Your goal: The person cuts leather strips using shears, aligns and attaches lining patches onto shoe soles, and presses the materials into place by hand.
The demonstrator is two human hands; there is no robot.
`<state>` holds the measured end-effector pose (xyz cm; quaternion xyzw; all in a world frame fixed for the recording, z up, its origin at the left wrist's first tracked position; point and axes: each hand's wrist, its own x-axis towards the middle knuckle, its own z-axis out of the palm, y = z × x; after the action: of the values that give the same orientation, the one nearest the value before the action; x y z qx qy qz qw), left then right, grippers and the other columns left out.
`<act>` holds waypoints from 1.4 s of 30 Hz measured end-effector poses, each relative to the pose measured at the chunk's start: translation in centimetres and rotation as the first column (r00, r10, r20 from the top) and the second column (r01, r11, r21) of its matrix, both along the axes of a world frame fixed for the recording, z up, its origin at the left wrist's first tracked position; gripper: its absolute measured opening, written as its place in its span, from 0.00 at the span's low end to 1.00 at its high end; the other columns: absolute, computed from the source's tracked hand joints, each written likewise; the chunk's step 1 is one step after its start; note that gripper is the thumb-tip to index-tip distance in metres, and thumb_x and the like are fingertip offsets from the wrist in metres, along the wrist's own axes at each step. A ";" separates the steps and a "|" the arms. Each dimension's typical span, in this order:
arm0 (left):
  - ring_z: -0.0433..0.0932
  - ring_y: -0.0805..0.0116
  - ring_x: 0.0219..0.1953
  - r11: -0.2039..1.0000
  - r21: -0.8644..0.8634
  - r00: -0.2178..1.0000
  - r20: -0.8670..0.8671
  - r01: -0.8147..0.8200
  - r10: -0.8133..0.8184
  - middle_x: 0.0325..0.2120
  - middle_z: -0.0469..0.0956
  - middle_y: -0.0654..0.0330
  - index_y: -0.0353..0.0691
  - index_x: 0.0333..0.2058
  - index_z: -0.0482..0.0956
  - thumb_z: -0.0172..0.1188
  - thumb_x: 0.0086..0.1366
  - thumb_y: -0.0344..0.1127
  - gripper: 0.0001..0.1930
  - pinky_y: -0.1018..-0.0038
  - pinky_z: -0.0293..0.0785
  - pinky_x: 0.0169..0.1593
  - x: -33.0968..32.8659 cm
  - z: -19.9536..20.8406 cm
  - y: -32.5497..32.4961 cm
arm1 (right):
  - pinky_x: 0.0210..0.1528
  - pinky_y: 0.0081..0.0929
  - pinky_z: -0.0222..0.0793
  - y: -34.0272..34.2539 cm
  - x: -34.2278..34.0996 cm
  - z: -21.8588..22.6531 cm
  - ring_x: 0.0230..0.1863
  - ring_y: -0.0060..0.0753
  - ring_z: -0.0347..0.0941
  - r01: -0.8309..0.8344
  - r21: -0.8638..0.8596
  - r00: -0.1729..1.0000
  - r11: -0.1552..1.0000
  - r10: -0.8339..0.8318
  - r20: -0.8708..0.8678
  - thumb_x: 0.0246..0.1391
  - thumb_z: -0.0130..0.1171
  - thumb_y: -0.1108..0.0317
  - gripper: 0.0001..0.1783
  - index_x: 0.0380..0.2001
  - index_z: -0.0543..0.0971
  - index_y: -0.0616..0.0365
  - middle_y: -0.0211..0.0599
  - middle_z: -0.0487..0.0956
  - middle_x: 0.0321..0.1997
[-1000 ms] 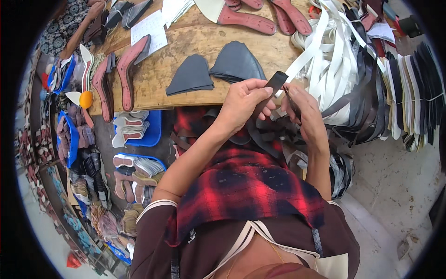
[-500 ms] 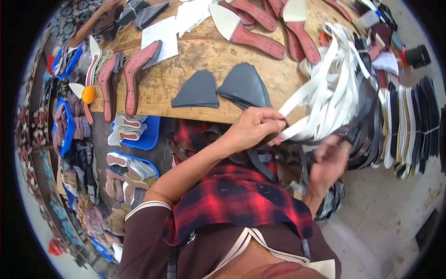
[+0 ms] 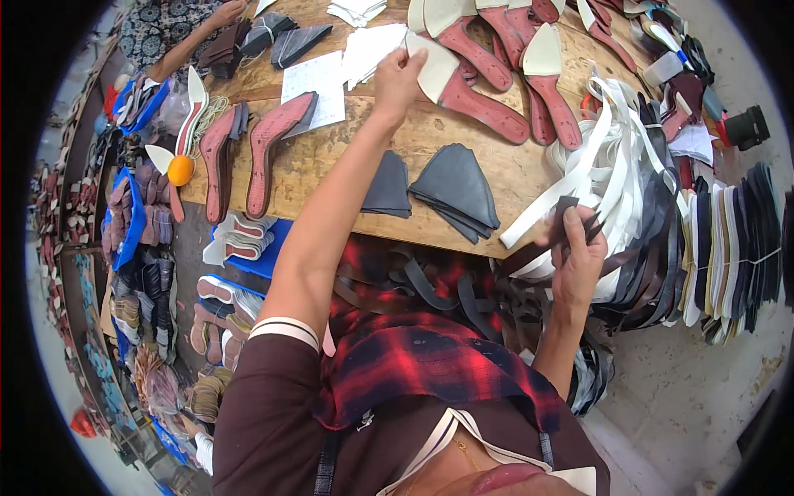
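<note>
My left hand (image 3: 398, 81) reaches across the table, its fingers closed on the cream pointed end of a red and cream shoe insole (image 3: 481, 106). My right hand (image 3: 576, 263) is at the table's front right edge, gripping dark brown strips (image 3: 566, 217) between thumb and fingers. Beside it hangs a large bundle of white strips (image 3: 608, 174), with black strips (image 3: 653, 248) below. Two stacks of dark grey cut pieces lie near the front edge; my left forearm partly covers the left stack (image 3: 387, 186), while the right stack (image 3: 455, 186) shows fully.
More red insoles (image 3: 552, 107) lie at the back. Two curved red insole stacks (image 3: 269, 157) stand on the left beside an orange ball-like thing (image 3: 181, 170). Blue trays (image 3: 265, 260) of soles sit lower left. Bundled strips (image 3: 736, 248) hang at right. Another person's arm (image 3: 186, 50) is at far left.
My left hand has left the white strips and moved up and away to the insole. My right hand, blurred before, has risen and now holds dark brown strips. The view has shifted slightly.
</note>
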<state>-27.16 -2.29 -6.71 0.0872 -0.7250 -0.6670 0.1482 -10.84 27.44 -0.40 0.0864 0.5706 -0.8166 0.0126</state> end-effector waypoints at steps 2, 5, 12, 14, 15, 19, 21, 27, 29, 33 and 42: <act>0.73 0.78 0.37 0.995 0.102 0.964 -0.266 0.021 0.007 0.36 0.78 0.62 0.32 0.44 0.74 0.61 0.64 0.45 0.20 0.79 0.69 0.43 1.4 3.0 1.8 | 0.20 0.13 0.63 0.8 0.6 0.3 0.24 0.22 0.74 0.058 0.098 0.996 0.994 -0.051 -0.068 0.60 0.55 0.71 0.07 0.39 0.75 0.64 0.36 0.78 0.30; 0.72 0.81 0.34 0.995 0.102 0.720 -0.692 0.020 0.056 0.32 0.77 0.66 0.35 0.40 0.75 0.58 0.67 0.40 0.13 0.82 0.68 0.40 6.7 9.5 4.0 | 0.23 0.15 0.68 1.5 2.0 1.9 0.24 0.19 0.72 0.134 0.192 0.983 0.972 -0.105 -0.154 0.58 0.56 0.74 0.08 0.40 0.75 0.65 0.35 0.79 0.31; 0.73 0.80 0.30 0.878 0.463 0.963 -0.269 0.123 0.006 0.30 0.76 0.62 0.35 0.37 0.71 0.55 0.67 0.50 0.20 0.81 0.73 0.35 15.5 8.3 7.4 | 0.13 0.12 0.54 -5.8 0.5 3.4 0.15 0.15 0.65 -0.205 -0.146 0.978 0.968 0.197 -0.068 0.54 0.62 0.69 0.08 0.36 0.76 0.59 0.30 0.77 0.25; 0.74 0.80 0.31 0.817 0.566 0.982 -0.191 0.109 0.001 0.30 0.76 0.62 0.35 0.38 0.70 0.54 0.68 0.49 0.19 0.80 0.74 0.35 17.1 7.0 7.8 | 0.13 0.11 0.52 -7.1 0.9 2.3 0.15 0.14 0.64 -0.258 -0.249 0.964 0.933 0.266 -0.004 0.54 0.62 0.68 0.08 0.35 0.76 0.57 0.29 0.76 0.24; 0.75 0.80 0.31 0.803 0.586 0.984 -0.180 0.106 0.001 0.30 0.77 0.62 0.35 0.38 0.70 0.54 0.68 0.48 0.19 0.80 0.75 0.35 17.8 6.3 7.9 | 0.12 0.11 0.50 -7.4 1.4 2.0 0.15 0.14 0.63 -0.246 -0.307 0.959 0.919 0.277 0.062 0.53 0.63 0.66 0.08 0.33 0.76 0.56 0.27 0.75 0.23; 0.75 0.80 0.29 0.801 0.594 0.989 -0.145 0.070 0.020 0.30 0.77 0.62 0.35 0.39 0.70 0.55 0.68 0.46 0.17 0.81 0.75 0.34 19.2 5.0 8.0 | 0.12 0.10 0.45 -8.1 2.4 0.4 0.15 0.12 0.60 -0.128 -0.404 0.926 0.906 0.254 0.278 0.50 0.66 0.62 0.10 0.31 0.77 0.51 0.22 0.71 0.20; 0.75 0.80 0.29 0.795 0.605 0.991 -0.131 0.053 0.034 0.30 0.77 0.62 0.35 0.39 0.70 0.55 0.68 0.45 0.16 0.81 0.75 0.34 19.6 4.7 8.1 | 0.12 0.10 0.44 -8.5 2.8 0.0 0.15 0.11 0.60 -0.119 -0.401 0.927 0.908 0.247 0.284 0.49 0.67 0.61 0.10 0.31 0.77 0.51 0.22 0.71 0.20; 0.74 0.82 0.29 0.850 0.527 0.991 -0.125 0.029 0.043 0.29 0.76 0.63 0.35 0.37 0.70 0.57 0.67 0.44 0.16 0.82 0.73 0.32 20.0 3.7 8.2 | 0.13 0.11 0.44 -8.8 3.2 -0.1 0.15 0.11 0.59 -0.075 -0.302 0.924 0.950 0.180 0.338 0.49 0.67 0.61 0.10 0.30 0.77 0.50 0.20 0.69 0.19; 0.74 0.82 0.29 0.865 0.501 0.990 -0.132 0.027 0.046 0.29 0.76 0.63 0.35 0.37 0.70 0.57 0.67 0.44 0.16 0.82 0.73 0.32 20.0 3.7 8.1 | 0.13 0.11 0.44 -8.9 3.4 -0.1 0.15 0.10 0.59 -0.074 -0.260 0.930 0.963 0.161 0.330 0.50 0.67 0.61 0.10 0.30 0.76 0.51 0.20 0.69 0.19; 0.74 0.82 0.28 0.818 0.574 0.993 -0.116 0.039 0.035 0.29 0.77 0.63 0.35 0.36 0.71 0.57 0.67 0.43 0.15 0.82 0.73 0.32 19.6 4.1 7.9 | 0.15 0.12 0.49 -9.7 3.8 -0.1 0.16 0.10 0.59 -0.042 -0.150 0.989 0.988 0.062 0.136 0.52 0.65 0.66 0.10 0.31 0.75 0.57 0.21 0.69 0.20; 0.72 0.81 0.34 0.879 0.473 0.993 -0.117 0.056 -0.001 0.32 0.76 0.63 0.34 0.40 0.73 0.57 0.67 0.37 0.12 0.80 0.72 0.38 18.0 4.4 8.0 | 0.27 0.18 0.58 -8.4 2.3 -0.4 0.25 0.15 0.61 -0.053 0.514 0.959 0.856 0.187 -0.213 0.55 0.60 0.71 0.07 0.28 0.78 0.65 0.25 0.69 0.22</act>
<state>-9.16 5.69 -2.31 0.0723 -0.5310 -0.8302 0.1533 -8.52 19.07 -0.78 -0.0549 0.7648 -0.6411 -0.0326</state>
